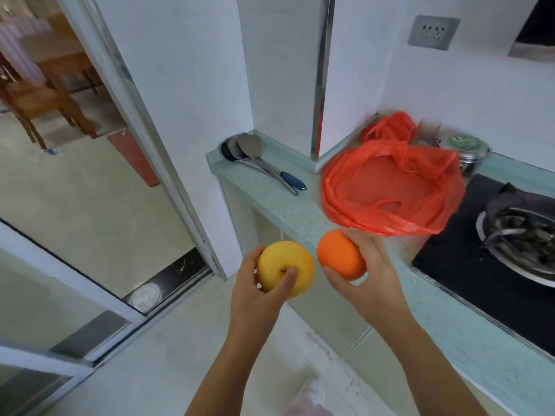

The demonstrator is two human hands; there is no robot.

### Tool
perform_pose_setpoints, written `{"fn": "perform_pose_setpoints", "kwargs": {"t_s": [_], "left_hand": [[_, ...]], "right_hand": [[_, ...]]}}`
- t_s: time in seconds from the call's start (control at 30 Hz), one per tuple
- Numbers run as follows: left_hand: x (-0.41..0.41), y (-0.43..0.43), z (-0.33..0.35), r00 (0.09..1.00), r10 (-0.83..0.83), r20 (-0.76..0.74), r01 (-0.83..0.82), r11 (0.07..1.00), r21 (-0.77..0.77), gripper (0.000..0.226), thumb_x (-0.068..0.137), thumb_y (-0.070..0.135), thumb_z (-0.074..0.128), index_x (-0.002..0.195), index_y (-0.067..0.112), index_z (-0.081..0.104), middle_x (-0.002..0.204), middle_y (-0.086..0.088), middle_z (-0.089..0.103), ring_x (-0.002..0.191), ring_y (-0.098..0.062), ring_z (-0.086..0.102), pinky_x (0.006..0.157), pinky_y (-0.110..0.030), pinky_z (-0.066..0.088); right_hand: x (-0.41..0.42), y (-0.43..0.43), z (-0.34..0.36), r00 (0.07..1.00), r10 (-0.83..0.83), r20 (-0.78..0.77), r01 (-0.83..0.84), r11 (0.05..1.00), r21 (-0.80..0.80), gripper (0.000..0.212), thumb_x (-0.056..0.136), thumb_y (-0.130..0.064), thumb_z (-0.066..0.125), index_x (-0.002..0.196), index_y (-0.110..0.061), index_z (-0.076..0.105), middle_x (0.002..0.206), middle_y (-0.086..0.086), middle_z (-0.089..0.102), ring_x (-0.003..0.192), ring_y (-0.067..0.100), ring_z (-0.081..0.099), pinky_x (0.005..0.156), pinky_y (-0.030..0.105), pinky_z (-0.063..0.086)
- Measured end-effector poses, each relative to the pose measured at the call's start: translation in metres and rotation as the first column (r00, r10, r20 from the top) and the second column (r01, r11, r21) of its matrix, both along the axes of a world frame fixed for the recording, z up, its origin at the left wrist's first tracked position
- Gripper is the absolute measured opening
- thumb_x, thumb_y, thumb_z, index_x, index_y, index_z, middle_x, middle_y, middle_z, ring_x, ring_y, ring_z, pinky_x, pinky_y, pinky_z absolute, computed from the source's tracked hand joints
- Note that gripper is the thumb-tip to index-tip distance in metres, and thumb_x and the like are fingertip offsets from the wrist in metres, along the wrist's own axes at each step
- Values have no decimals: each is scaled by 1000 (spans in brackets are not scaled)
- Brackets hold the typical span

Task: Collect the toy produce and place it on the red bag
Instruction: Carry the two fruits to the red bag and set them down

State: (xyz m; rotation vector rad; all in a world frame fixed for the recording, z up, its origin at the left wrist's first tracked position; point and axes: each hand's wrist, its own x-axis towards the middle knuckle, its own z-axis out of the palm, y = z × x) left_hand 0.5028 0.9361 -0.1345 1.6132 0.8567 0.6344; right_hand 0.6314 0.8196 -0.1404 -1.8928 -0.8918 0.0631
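Note:
My left hand (258,292) grips a yellow toy apple (285,267), thumb near its stem, held in the air in front of the counter. My right hand (366,271) grips an orange toy fruit (341,255) just beside the apple, close to the counter's front edge. The red plastic bag (387,187) lies spread out on the pale green counter (270,187), a short way beyond and to the right of both fruits. Nothing lies on the bag.
Metal ladles with a blue handle (258,163) lie on the counter's left end. A black gas hob with a dark pan (516,235) sits right of the bag. A steel pot (465,151) and a glass (429,130) stand behind it. A sliding door frame (144,139) is on the left.

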Motion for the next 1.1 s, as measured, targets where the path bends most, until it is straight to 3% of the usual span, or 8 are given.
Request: {"fn": "perform_pose_setpoints", "kwargs": {"t_s": [0.1, 0.27, 0.47, 0.57, 0.67, 0.83, 0.93, 1.1], "left_hand": [[51, 27, 7, 999, -53, -7, 53, 997, 49, 46, 77, 31, 73, 115, 35, 48, 111, 17, 51, 99, -5, 53, 74, -20, 46], [118, 47, 6, 988, -152, -39, 154, 986, 66, 57, 77, 25, 72, 127, 25, 47, 122, 5, 50, 107, -15, 51, 77, -19, 44], [169, 52, -9, 959, -271, -87, 276, 960, 47, 54, 76, 26, 73, 122, 32, 46, 121, 7, 50, 103, -12, 50, 79, -23, 42], [196, 56, -16, 936, -342, -87, 348, 936, 60, 54, 72, 35, 75, 119, 34, 48, 120, 7, 52, 104, -12, 52, 79, -24, 45], [226, 62, -21, 919, -386, -82, 391, 918, 67, 72, 59, 51, 68, 125, 32, 48, 123, 8, 52, 107, -11, 53, 85, -33, 50], [283, 80, -25, 862, -500, -84, 506, 858, 91, 75, 62, 50, 68, 130, 31, 45, 126, 11, 48, 113, -10, 49, 95, -41, 46], [320, 94, -29, 830, -550, -92, 558, 820, 130, 73, 66, 48, 71, 131, 29, 44, 126, 9, 48, 114, -12, 47, 97, -40, 43], [378, 118, -46, 782, -611, -124, 623, 765, 164, 71, 69, 43, 74, 131, 26, 44, 127, 8, 47, 114, -8, 45, 95, -27, 37]], "right_hand": [[47, 16, 3, 996, -77, 44, 76, 997, 14, 61, 69, -14, 79, 120, -26, 49, 119, -2, 45, 105, 6, 43, 82, 2, 33], [100, 25, 7, 980, -196, 37, 195, 981, 18, 62, 68, -14, 79, 123, -21, 51, 121, -2, 44, 111, 12, 43, 88, 23, 36], [131, 11, -3, 949, -316, 6, 316, 948, -45, 62, 69, -17, 78, 123, -23, 49, 121, -4, 43, 109, 9, 43, 79, 2, 33], [144, 1, -7, 917, -398, -2, 397, 915, -66, 63, 69, -20, 78, 124, -24, 48, 120, -7, 41, 109, 10, 43, 81, 7, 32], [159, -2, -12, 886, -464, -16, 461, 882, -98, 63, 70, -21, 77, 125, -23, 48, 121, -8, 40, 110, 12, 44, 82, 15, 35], [194, 7, -18, 836, -549, 7, 545, 827, -137, 64, 70, -21, 78, 126, -21, 47, 120, -8, 39, 110, 12, 43, 83, 8, 35], [220, 21, -21, 809, -587, 15, 582, 798, -159, 64, 71, -23, 77, 127, -22, 46, 121, -8, 38, 113, 11, 41, 89, 24, 37], [269, 47, -35, 765, -644, 17, 636, 750, -184, 63, 72, -24, 76, 128, -22, 46, 124, -3, 41, 116, 13, 40, 93, 26, 34]]}}
